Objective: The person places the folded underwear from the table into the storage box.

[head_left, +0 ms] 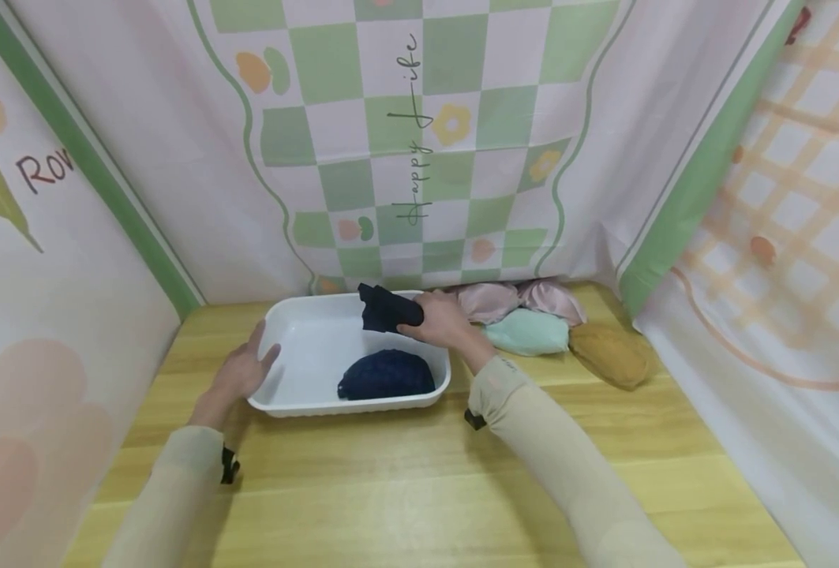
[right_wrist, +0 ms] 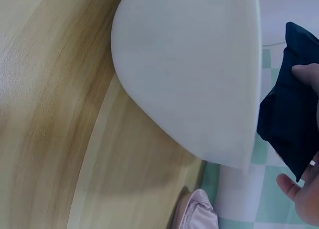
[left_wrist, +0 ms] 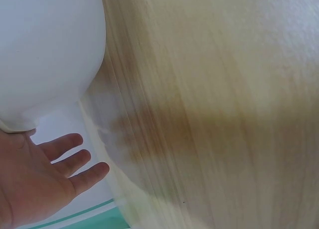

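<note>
At the left end of a white tray (head_left: 305, 347), my left hand (head_left: 241, 371) grips the rim, its thumb over the inner side. Its other fingers stretch out beside the outer wall in the left wrist view. My right hand (head_left: 442, 317) pinches a folded dark cloth (head_left: 387, 309) above the tray's far right part. In the right wrist view the cloth (right_wrist: 291, 104) hangs beyond the rim, thumb on its face. A dome-shaped, folded navy fabric piece (head_left: 388, 375) lies inside the tray at the near right.
To the tray's right lie soft folded pieces: pink satin ones (head_left: 486, 302) at the back, a mint one (head_left: 529, 331) before them, and a mustard one (head_left: 611, 355) farther right. Printed curtains (head_left: 433, 181) enclose the wooden table (head_left: 362, 489) at the back and sides.
</note>
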The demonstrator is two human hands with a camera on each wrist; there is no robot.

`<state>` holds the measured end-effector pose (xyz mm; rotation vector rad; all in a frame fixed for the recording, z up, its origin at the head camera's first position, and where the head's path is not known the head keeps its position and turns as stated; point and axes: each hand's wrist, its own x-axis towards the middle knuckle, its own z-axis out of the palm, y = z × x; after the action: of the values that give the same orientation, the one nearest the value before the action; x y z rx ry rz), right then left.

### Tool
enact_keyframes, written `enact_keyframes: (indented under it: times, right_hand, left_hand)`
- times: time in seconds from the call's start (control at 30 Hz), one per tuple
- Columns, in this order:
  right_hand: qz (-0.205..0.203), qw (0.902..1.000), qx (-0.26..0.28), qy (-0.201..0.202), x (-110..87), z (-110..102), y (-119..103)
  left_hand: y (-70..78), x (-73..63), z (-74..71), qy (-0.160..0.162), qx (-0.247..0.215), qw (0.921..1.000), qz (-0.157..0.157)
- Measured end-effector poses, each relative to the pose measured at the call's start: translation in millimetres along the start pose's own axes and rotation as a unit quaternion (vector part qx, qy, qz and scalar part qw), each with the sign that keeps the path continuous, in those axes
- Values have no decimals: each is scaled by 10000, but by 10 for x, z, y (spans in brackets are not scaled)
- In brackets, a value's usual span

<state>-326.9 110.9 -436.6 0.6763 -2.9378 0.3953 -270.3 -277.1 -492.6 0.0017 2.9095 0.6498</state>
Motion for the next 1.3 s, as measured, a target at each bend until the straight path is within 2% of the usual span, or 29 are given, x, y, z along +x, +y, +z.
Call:
enact_keyframes:
  times: [0.23, 0.53, 0.77, 1.03, 1.3]
  right_hand:
    - [-96, 9999, -110, -62, 46, 68, 1]
    - [4, 9993, -348, -110, 108, 147, -23]
    - [-42, 9971, -735, -210, 160, 175, -43]
    - [441, 9923, -831, -810, 168, 182, -30]
    - [378, 9930, -782, -802, 151, 175, -11]
  left_hand:
    - [-18, 27, 24, 18, 16, 10000, -19]
    - [-22, 15, 15, 41, 1, 10000, -3]
    - [-16, 15, 19, 103, 8, 9999, -6]
    - [42, -6, 51, 50, -78, 9999, -81]
    - [6, -5, 28, 120, -30, 9999, 20]
